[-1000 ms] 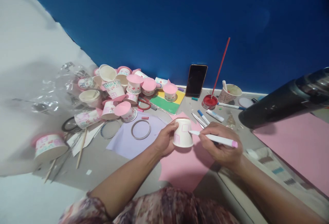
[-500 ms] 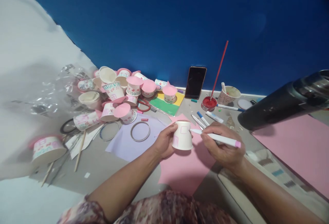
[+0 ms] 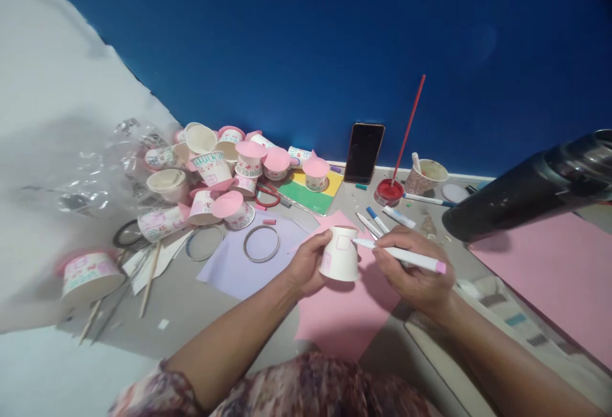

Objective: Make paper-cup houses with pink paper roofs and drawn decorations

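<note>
A white paper cup is held upside down above a pink paper sheet. Pink outlines, a square and a shape lower on the left, show on its side. My left hand is closed round the cup's left side. In my right hand is a white marker with a pink end. Its tip is at the cup's upper right, beside the square outline; whether it touches I cannot tell. Behind the right hand lie several other markers.
Decorated paper cups with pink paper discs are heaped at the back left, near red-handled scissors. A phone leans on the blue wall. Right of it are a red paint pot and a large dark flask.
The cup has tilted slightly in my left hand. The marker's tip stays near the square outline, with my right hand shifted very little.
</note>
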`<action>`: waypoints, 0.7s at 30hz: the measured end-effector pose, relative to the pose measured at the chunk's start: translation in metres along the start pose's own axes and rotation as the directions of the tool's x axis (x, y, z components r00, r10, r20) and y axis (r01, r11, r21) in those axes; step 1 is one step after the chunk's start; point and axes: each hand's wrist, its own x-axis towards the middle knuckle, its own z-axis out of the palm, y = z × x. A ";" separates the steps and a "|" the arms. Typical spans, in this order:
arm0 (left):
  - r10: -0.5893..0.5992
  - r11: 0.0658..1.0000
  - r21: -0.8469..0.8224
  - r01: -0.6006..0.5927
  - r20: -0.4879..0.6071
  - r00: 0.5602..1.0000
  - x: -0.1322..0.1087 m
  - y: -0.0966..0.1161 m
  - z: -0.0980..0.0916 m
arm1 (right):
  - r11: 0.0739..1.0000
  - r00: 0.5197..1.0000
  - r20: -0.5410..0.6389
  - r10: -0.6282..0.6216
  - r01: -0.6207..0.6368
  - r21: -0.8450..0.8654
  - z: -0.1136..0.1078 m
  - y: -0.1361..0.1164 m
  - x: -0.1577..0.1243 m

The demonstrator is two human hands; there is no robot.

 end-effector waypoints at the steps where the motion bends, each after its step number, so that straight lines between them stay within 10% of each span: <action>1: 0.000 1.000 0.000 0.000 -0.003 1.000 0.000 0.000 -0.001 | 1.000 1.000 -0.004 -0.003 0.003 0.006 0.000 0.000 0.000; 21: 0.019 1.000 -0.001 -0.019 -0.058 0.998 0.001 0.001 0.002 | 0.998 0.998 0.062 -0.019 0.015 0.065 0.001 0.000 -0.002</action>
